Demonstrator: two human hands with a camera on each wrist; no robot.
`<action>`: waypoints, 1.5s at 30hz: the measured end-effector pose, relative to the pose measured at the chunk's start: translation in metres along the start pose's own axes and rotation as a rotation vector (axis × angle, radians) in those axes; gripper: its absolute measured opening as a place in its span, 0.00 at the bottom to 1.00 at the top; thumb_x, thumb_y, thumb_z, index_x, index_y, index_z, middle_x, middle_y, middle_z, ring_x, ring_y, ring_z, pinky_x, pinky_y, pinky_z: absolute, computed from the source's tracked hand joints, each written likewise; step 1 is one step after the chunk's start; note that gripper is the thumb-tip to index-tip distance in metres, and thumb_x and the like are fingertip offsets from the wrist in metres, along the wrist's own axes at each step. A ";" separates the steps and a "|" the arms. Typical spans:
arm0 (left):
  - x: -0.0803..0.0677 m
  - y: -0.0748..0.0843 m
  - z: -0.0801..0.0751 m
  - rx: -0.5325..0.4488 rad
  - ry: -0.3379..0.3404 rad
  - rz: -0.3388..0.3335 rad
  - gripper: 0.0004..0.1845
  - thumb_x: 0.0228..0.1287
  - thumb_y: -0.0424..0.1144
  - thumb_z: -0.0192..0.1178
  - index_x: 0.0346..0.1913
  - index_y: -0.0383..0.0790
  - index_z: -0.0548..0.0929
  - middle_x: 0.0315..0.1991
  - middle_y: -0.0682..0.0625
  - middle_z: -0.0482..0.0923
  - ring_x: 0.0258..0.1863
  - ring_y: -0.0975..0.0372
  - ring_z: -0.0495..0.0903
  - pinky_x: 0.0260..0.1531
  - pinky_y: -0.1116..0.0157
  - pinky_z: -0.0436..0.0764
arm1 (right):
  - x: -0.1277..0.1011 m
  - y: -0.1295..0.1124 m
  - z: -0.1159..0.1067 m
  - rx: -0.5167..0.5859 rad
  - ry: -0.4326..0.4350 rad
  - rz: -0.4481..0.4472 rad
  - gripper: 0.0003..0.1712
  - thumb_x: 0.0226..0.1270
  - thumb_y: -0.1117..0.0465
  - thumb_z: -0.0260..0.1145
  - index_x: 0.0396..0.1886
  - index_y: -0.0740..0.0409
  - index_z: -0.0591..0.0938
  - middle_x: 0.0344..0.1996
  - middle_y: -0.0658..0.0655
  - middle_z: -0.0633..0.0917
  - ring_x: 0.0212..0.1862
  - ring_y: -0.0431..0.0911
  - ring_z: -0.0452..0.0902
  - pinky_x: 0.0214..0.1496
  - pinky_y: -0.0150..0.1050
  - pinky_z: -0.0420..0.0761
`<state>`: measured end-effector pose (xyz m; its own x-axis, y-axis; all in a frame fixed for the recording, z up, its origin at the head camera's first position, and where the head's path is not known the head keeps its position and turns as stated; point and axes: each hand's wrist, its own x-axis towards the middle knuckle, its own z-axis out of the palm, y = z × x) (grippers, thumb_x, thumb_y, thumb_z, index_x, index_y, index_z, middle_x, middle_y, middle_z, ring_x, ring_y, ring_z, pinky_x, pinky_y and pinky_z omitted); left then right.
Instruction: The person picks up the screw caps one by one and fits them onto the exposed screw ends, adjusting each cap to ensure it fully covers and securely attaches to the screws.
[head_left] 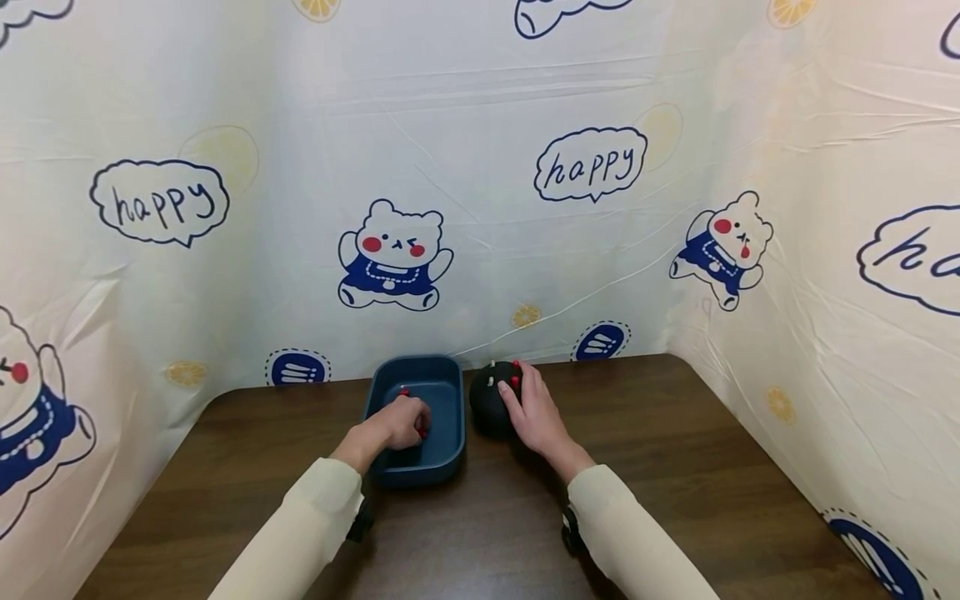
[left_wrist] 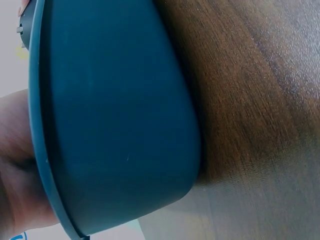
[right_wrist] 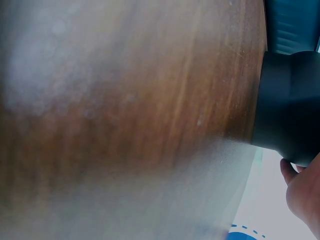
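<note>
Right hand [head_left: 538, 414] holds a rounded black object [head_left: 489, 408].

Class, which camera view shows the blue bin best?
Head view: the blue bin shows rim and inside, partly covered by the left hand. The left wrist shows mainly its outer wall; the right wrist, only a piece.

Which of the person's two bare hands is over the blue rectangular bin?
The left hand: it is over the blue rectangular bin, while the right hand holds the black rounded object beside it.
</note>
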<state>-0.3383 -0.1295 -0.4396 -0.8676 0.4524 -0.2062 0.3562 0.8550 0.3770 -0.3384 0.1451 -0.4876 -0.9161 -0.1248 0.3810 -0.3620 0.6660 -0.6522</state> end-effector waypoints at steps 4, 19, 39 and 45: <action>0.000 0.000 -0.001 0.003 -0.002 -0.004 0.10 0.61 0.24 0.66 0.43 0.37 0.85 0.31 0.49 0.77 0.32 0.57 0.75 0.37 0.59 0.80 | 0.000 0.000 0.000 0.002 0.001 0.000 0.40 0.81 0.36 0.46 0.78 0.58 0.59 0.74 0.62 0.65 0.72 0.56 0.64 0.75 0.55 0.64; 0.002 -0.002 -0.001 0.020 -0.010 -0.016 0.10 0.61 0.27 0.67 0.46 0.37 0.86 0.36 0.47 0.80 0.36 0.57 0.77 0.43 0.57 0.82 | 0.000 -0.002 -0.001 0.003 0.004 0.001 0.40 0.81 0.36 0.47 0.77 0.58 0.59 0.74 0.62 0.65 0.72 0.55 0.64 0.75 0.55 0.64; 0.013 -0.012 0.009 -0.011 0.026 0.042 0.11 0.58 0.25 0.68 0.42 0.40 0.86 0.31 0.53 0.78 0.33 0.60 0.76 0.42 0.57 0.81 | 0.000 -0.003 -0.002 0.002 0.013 -0.027 0.38 0.82 0.38 0.47 0.77 0.58 0.59 0.73 0.61 0.66 0.72 0.55 0.64 0.74 0.55 0.66; 0.014 -0.016 0.012 -0.013 0.034 0.016 0.09 0.59 0.27 0.69 0.41 0.40 0.85 0.30 0.53 0.77 0.32 0.60 0.76 0.40 0.57 0.80 | 0.000 -0.003 -0.002 0.003 0.000 -0.013 0.38 0.82 0.38 0.47 0.77 0.58 0.58 0.73 0.61 0.66 0.71 0.56 0.64 0.74 0.54 0.66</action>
<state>-0.3521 -0.1339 -0.4593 -0.8733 0.4567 -0.1696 0.3654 0.8443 0.3920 -0.3369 0.1445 -0.4841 -0.9114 -0.1328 0.3894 -0.3739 0.6622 -0.6494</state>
